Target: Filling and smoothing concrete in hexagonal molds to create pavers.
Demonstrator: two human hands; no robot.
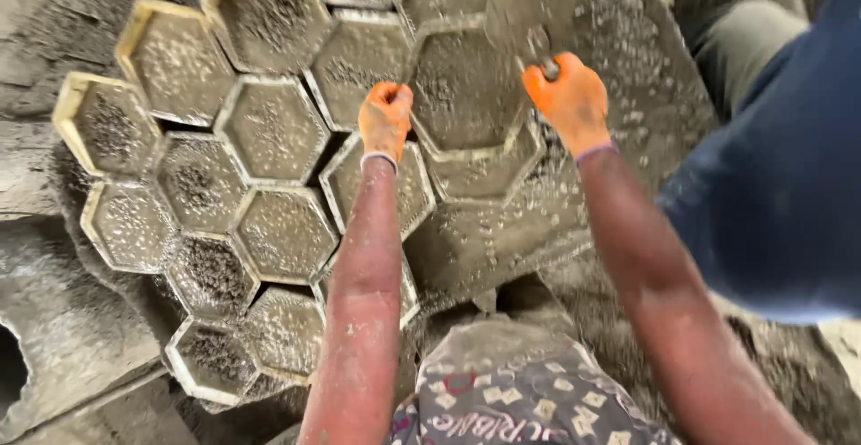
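Underfoot, a grey slab [502,248] caked with wet cement spreads across the middle of the view, and on it lies a close cluster of hexagonal moulds [269,122], pale-rimmed and packed edge to edge like honeycomb, each filled with gritty grey mix. At the right edge, another person's blue garment [780,185] fills the frame beside the slab. At the bottom sits the person's own patterned cloth [529,400], dusted with cement. Both forearms reach up the frame, and both hands wear orange gloves. The right hand [569,100] is clenched around the handle of a trowel [529,5], whose broad grey blade lies above the hand over the upper moulds. The left hand [386,120] is curled into a fist, resting at the rim of one filled mould [377,180] near the cluster's middle; whether it grips anything cannot be told.
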